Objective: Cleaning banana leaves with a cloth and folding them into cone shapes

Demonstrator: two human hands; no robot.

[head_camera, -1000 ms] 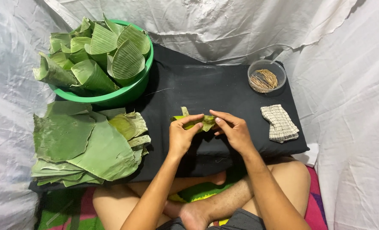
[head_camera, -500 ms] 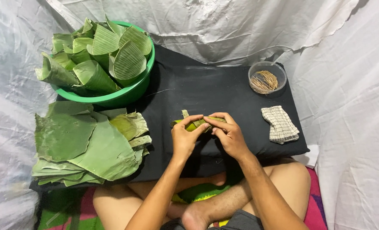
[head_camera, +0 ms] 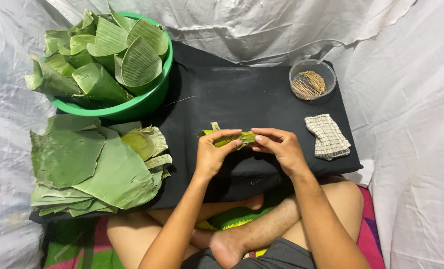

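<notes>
Both hands hold one small folded green leaf piece [head_camera: 230,138] just above the black cloth-covered board [head_camera: 242,94]. My left hand [head_camera: 213,153] grips its left part, fingers curled over the top. My right hand [head_camera: 279,146] pinches the right end with thumb and fingertips. Most of the leaf is hidden between the fingers; a short tip sticks up at its left end.
A green basin [head_camera: 147,102] full of leaf cones stands at the back left. A stack of flat green leaves [head_camera: 89,167] lies at the left. A clear bowl of thin sticks [head_camera: 311,79] and a folded checked cloth [head_camera: 327,137] lie at the right. White sheeting surrounds everything.
My hands have drawn closer together on the leaf piece, and the fingers have shifted along it, folding it tighter. Nothing else has moved.
</notes>
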